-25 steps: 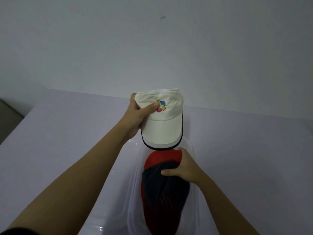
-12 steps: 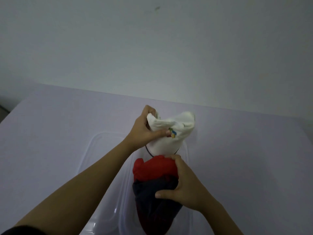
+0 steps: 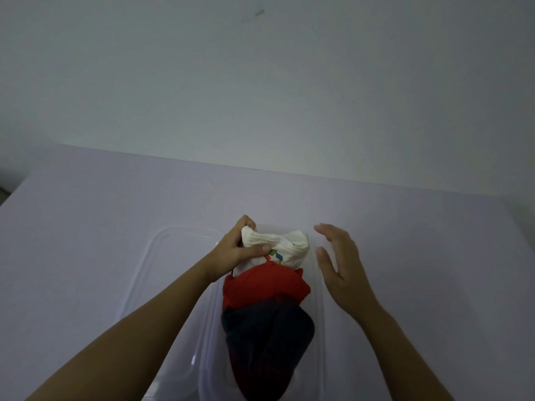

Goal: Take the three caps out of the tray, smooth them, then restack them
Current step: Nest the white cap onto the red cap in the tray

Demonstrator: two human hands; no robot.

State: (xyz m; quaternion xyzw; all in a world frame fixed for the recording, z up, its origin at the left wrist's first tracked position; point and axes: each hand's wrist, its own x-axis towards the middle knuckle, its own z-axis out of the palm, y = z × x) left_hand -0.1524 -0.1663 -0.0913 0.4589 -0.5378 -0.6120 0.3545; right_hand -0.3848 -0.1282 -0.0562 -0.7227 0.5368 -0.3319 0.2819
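Note:
A white cap (image 3: 285,246) with a small coloured logo lies at the far end of a clear plastic tray (image 3: 318,337), its crown crumpled. My left hand (image 3: 236,251) grips the cap's left side, thumb pressed near the logo. Nearer to me in the tray lie a red cap (image 3: 265,287) and a dark navy cap (image 3: 265,337) that overlaps it. My right hand (image 3: 337,264) hovers just right of the white cap, palm turned toward it, fingers spread, holding nothing.
A second clear plastic tray or lid (image 3: 162,273) lies on the pale table (image 3: 419,256), left of the caps' tray and partly under my left arm. A plain wall rises behind the table's far edge.
My left hand has lowered the white cap from the air into the tray's far end, crumpling its crown. My right hand has left the red and navy caps and moved up to the right.

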